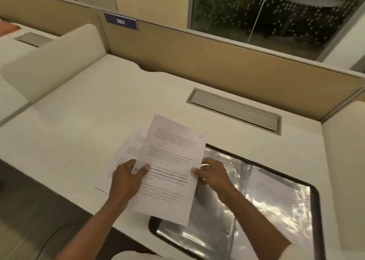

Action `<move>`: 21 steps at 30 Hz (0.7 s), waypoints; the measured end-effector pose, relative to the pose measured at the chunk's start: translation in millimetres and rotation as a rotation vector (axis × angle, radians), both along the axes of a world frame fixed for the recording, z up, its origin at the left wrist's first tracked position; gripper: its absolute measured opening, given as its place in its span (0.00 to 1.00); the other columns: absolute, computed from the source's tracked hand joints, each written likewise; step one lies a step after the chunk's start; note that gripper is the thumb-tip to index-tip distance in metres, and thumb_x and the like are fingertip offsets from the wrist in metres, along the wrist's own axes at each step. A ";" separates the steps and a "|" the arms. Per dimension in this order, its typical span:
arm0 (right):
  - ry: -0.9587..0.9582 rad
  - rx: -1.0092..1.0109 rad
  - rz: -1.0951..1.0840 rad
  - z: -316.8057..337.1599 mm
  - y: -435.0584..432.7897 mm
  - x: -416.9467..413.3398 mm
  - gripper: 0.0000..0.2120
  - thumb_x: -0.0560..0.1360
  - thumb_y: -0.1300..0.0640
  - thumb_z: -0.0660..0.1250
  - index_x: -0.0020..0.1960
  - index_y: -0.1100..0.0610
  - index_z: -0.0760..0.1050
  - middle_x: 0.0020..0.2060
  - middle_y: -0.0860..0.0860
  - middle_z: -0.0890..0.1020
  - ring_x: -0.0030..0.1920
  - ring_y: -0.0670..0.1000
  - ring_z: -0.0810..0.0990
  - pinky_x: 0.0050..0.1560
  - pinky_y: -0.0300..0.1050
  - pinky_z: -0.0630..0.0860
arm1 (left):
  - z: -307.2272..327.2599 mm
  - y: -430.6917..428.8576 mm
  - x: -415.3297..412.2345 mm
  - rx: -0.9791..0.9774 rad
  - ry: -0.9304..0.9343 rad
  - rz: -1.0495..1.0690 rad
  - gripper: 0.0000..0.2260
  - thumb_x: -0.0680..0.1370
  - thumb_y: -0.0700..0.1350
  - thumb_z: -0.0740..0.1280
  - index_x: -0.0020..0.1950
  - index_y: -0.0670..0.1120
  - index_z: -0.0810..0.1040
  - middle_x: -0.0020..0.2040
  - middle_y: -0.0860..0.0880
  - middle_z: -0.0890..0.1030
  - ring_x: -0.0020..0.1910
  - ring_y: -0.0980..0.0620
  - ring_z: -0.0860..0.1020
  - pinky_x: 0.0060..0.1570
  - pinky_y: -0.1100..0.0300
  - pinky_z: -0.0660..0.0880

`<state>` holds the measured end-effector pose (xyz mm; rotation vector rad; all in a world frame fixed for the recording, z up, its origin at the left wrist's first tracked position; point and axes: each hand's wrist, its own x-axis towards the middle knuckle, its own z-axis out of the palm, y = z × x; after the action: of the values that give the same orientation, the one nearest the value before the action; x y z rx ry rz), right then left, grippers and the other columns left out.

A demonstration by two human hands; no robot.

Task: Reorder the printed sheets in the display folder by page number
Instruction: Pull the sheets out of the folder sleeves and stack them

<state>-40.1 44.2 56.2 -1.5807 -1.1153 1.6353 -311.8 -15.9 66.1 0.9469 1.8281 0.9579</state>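
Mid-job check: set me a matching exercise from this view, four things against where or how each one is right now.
Things
1. top sheet
2. folder
3. sleeved sheet
4. 384 plate

Places or states
A. fixed on the divider at the back
B. in the folder's right-hand page
C. pinched between the left hand and the right hand
D. lying open on the desk

Pairs: 1-C, 2-D, 3-B, 4-A
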 end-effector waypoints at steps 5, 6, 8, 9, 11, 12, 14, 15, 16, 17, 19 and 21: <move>-0.104 -0.019 0.065 -19.6 -5.3 -81.2 0.07 0.77 0.64 0.76 0.54 0.59 0.80 0.44 0.52 0.89 0.42 0.52 0.89 0.45 0.53 0.87 | -21.6 20.7 -75.8 -0.050 0.182 0.040 0.08 0.78 0.54 0.77 0.49 0.50 0.86 0.42 0.53 0.88 0.40 0.49 0.86 0.43 0.46 0.86; -0.138 -0.017 0.063 -25.1 -3.4 -94.9 0.07 0.77 0.63 0.76 0.53 0.58 0.80 0.42 0.52 0.88 0.40 0.52 0.89 0.45 0.54 0.87 | -26.3 26.3 -88.0 -0.059 0.230 0.031 0.08 0.78 0.53 0.77 0.48 0.50 0.85 0.41 0.53 0.87 0.39 0.49 0.86 0.42 0.45 0.85; -0.217 -0.010 0.064 -36.9 0.1 -118.5 0.08 0.76 0.62 0.76 0.52 0.57 0.79 0.37 0.53 0.88 0.35 0.54 0.88 0.45 0.56 0.87 | -34.9 38.8 -107.6 -0.079 0.326 -0.014 0.09 0.77 0.53 0.78 0.45 0.49 0.84 0.40 0.53 0.87 0.37 0.49 0.85 0.40 0.44 0.85; -0.255 -0.008 0.058 -42.4 1.6 -128.0 0.08 0.76 0.62 0.76 0.52 0.56 0.78 0.37 0.53 0.87 0.34 0.53 0.88 0.44 0.55 0.87 | -40.3 44.9 -114.8 -0.090 0.368 -0.043 0.09 0.77 0.54 0.78 0.44 0.50 0.83 0.39 0.53 0.86 0.37 0.49 0.85 0.40 0.45 0.85; -0.341 0.005 0.043 -49.5 2.7 -141.9 0.10 0.77 0.60 0.76 0.53 0.54 0.75 0.41 0.53 0.87 0.33 0.51 0.87 0.38 0.49 0.86 | -50.4 55.1 -123.8 -0.126 0.483 -0.102 0.10 0.76 0.54 0.78 0.43 0.51 0.81 0.39 0.54 0.85 0.36 0.50 0.84 0.39 0.47 0.84; -0.398 0.026 0.045 -52.9 2.0 -146.1 0.11 0.78 0.59 0.75 0.54 0.53 0.73 0.44 0.52 0.86 0.33 0.50 0.87 0.34 0.45 0.85 | -54.7 59.2 -125.9 -0.157 0.546 -0.129 0.11 0.76 0.55 0.77 0.43 0.51 0.80 0.39 0.53 0.85 0.36 0.51 0.83 0.39 0.49 0.84; -0.504 0.079 0.063 -59.2 -0.7 -148.3 0.13 0.79 0.55 0.74 0.56 0.51 0.69 0.46 0.50 0.83 0.33 0.49 0.85 0.28 0.40 0.81 | -61.8 64.7 -124.5 -0.213 0.625 -0.155 0.14 0.76 0.58 0.77 0.49 0.50 0.78 0.45 0.51 0.85 0.40 0.49 0.83 0.42 0.51 0.82; -0.542 0.103 0.066 -61.0 -2.9 -146.5 0.14 0.80 0.54 0.73 0.57 0.51 0.68 0.46 0.49 0.82 0.32 0.48 0.84 0.26 0.39 0.79 | -64.5 65.9 -122.0 -0.221 0.661 -0.156 0.19 0.75 0.60 0.77 0.55 0.48 0.77 0.51 0.49 0.85 0.45 0.46 0.83 0.46 0.51 0.81; -0.569 0.122 0.067 -62.7 -5.3 -143.4 0.14 0.80 0.52 0.72 0.57 0.51 0.67 0.46 0.48 0.81 0.32 0.47 0.83 0.27 0.38 0.78 | -66.6 66.5 -118.4 -0.216 0.711 -0.160 0.26 0.74 0.61 0.78 0.62 0.46 0.76 0.56 0.46 0.83 0.52 0.43 0.83 0.51 0.50 0.80; -0.583 0.122 0.067 -63.9 -8.9 -137.8 0.14 0.80 0.50 0.72 0.55 0.51 0.68 0.45 0.47 0.81 0.32 0.47 0.83 0.29 0.39 0.79 | -68.7 67.0 -114.5 -0.198 0.770 -0.170 0.33 0.73 0.62 0.78 0.68 0.43 0.73 0.61 0.44 0.81 0.59 0.40 0.81 0.57 0.47 0.78; -0.541 0.086 0.051 -64.5 -18.3 -122.0 0.11 0.80 0.50 0.73 0.53 0.49 0.71 0.40 0.48 0.83 0.31 0.50 0.84 0.31 0.42 0.82 | -68.2 66.2 -102.5 -0.128 0.836 -0.178 0.36 0.74 0.59 0.78 0.72 0.40 0.70 0.65 0.40 0.79 0.64 0.37 0.77 0.63 0.42 0.73; -0.522 0.113 0.044 -64.8 -32.1 -100.3 0.07 0.79 0.52 0.73 0.51 0.47 0.74 0.36 0.47 0.83 0.34 0.48 0.85 0.35 0.44 0.83 | -64.8 64.0 -86.1 -0.067 0.850 -0.211 0.31 0.75 0.56 0.78 0.69 0.39 0.74 0.61 0.39 0.81 0.61 0.37 0.78 0.61 0.41 0.74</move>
<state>-140.3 12.1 -8.6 -1.9755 -1.4809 1.1835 -397.8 48.0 1.3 1.6257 2.3437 0.3598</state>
